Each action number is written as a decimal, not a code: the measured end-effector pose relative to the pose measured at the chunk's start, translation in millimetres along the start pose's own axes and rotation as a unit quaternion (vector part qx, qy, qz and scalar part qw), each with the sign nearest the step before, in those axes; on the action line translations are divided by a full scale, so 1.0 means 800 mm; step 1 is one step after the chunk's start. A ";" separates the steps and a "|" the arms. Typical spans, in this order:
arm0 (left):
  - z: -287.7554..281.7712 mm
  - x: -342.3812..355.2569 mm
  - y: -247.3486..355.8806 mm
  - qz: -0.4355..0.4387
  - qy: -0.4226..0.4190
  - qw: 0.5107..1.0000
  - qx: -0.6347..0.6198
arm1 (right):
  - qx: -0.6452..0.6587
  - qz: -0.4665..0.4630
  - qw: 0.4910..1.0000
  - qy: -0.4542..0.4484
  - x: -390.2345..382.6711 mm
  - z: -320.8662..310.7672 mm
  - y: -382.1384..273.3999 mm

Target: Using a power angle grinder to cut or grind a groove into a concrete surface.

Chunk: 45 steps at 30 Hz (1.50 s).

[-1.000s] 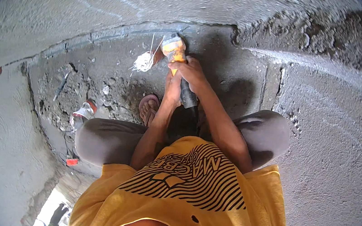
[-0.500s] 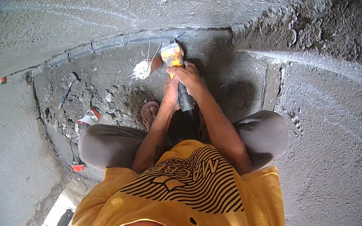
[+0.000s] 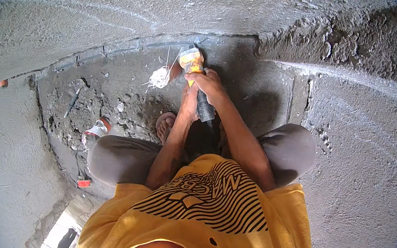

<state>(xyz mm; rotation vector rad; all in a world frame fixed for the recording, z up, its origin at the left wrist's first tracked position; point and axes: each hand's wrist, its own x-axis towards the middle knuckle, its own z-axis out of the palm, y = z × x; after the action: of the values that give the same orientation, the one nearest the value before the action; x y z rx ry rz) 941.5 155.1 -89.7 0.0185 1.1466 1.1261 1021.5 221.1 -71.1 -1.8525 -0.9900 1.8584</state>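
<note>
Between my knees I hold a dusty handheld power tool [image 3: 191, 62] with a yellow and grey head and a dark rear body; its exact kind cannot be made out. My right hand [image 3: 208, 86] is closed over its middle, just behind the yellow part. Lower down and partly beneath it, my left hand [image 3: 189, 103] is closed against the tool's left side, with most of its fingers hidden. The tool's head points away from me, toward the foot of the far wall. Beside the head lies a bundle of white string [image 3: 159, 77] against a reddish-brown round object [image 3: 175, 70].
Rough grey wall [image 3: 99, 0] curves across the far side. Broken rubble [image 3: 135, 110] covers the floor at left, with a thin dark rod [image 3: 73, 102], a white and orange packet [image 3: 100, 127] and a red piece [image 3: 84, 183]. My sandalled foot [image 3: 165, 123] is beside my left forearm.
The whole view has shifted very slightly. Both hands keep the same grip on the power tool, which has hardly moved.
</note>
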 end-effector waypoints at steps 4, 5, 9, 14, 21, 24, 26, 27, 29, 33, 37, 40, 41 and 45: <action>0.008 0.001 0.010 -0.022 0.000 1.000 0.015 | 0.138 -0.053 0.986 -0.076 0.015 0.002 0.014; 0.009 0.001 0.010 -0.024 -0.003 1.000 0.013 | 0.161 -0.060 0.981 -0.090 0.021 0.004 0.018; 0.006 0.006 0.007 -0.014 -0.003 0.999 0.032 | 0.150 0.024 0.988 -0.033 0.024 0.012 0.013; 0.002 0.016 -0.008 0.032 0.003 0.999 0.026 | 0.134 0.061 0.986 -0.073 0.021 0.001 0.008; 0.042 0.001 0.016 0.039 0.025 0.997 0.058 | 0.191 0.072 0.976 -0.068 0.002 -0.019 -0.026; 0.051 0.002 0.015 0.058 0.000 0.997 0.045 | 0.148 0.081 0.984 -0.052 0.015 -0.024 -0.026; 0.055 0.004 0.014 0.058 0.015 0.998 0.032 | 0.158 0.102 0.980 -0.058 0.016 -0.029 -0.026; 0.055 0.005 0.014 0.057 0.026 0.998 0.025 | 0.149 0.103 0.981 -0.064 0.020 -0.029 -0.022; 0.048 0.014 0.011 0.071 0.029 0.995 0.068 | 0.156 0.117 0.977 -0.082 0.025 -0.028 -0.020; 0.056 0.012 0.009 0.061 0.048 0.982 0.172 | 0.161 0.089 0.980 -0.072 0.013 -0.045 -0.024; 0.062 0.011 0.002 0.076 0.039 0.992 0.091 | 0.154 0.113 0.979 -0.071 0.014 -0.044 -0.028; 0.065 0.007 0.003 0.078 0.058 0.988 0.121 | 0.138 0.068 0.984 -0.088 0.016 -0.046 -0.025; 0.068 0.006 0.005 0.075 0.058 0.987 0.129 | 0.129 0.054 0.987 -0.083 0.015 -0.047 -0.027; 0.078 -0.004 0.015 0.106 0.017 0.987 0.116 | 0.127 0.056 0.988 -0.070 0.013 -0.054 -0.028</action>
<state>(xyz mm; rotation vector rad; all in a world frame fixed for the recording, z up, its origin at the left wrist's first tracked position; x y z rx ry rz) 978.6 190.5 -51.6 0.3098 1.3243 1.1753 1057.4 254.2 -59.7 -1.6764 -0.6633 2.0949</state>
